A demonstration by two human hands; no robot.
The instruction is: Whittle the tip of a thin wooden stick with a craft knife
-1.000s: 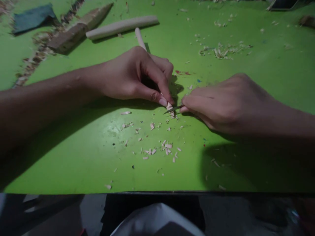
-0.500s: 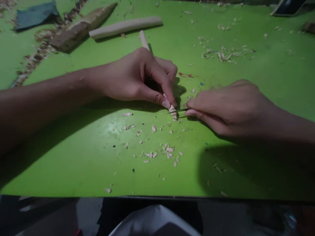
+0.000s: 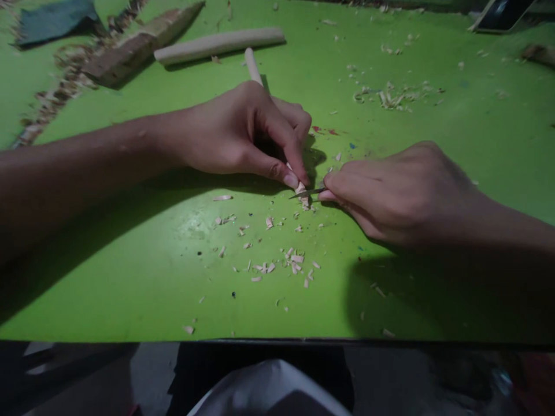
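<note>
My left hand is closed round a thin pale wooden stick. The stick's upper end shows beyond the knuckles, and its lower end comes out under thumb and forefinger, with a roughly cut tip near the green tabletop. My right hand pinches a small knife, whose narrow blade lies across the stick just below my left fingertips. The knife's handle is hidden in my right hand. Small pale wood chips are scattered on the tabletop below the stick.
A thick pale wooden rod lies behind my left hand. Further left are a pointed brown wood piece, a heap of shavings and a grey-green sheet. Curled shavings and a dark device are toward the back right.
The blade has tilted and its tip now reaches a little past the stick's left side. My right hand has shifted slightly left. The whole view has moved a little.
</note>
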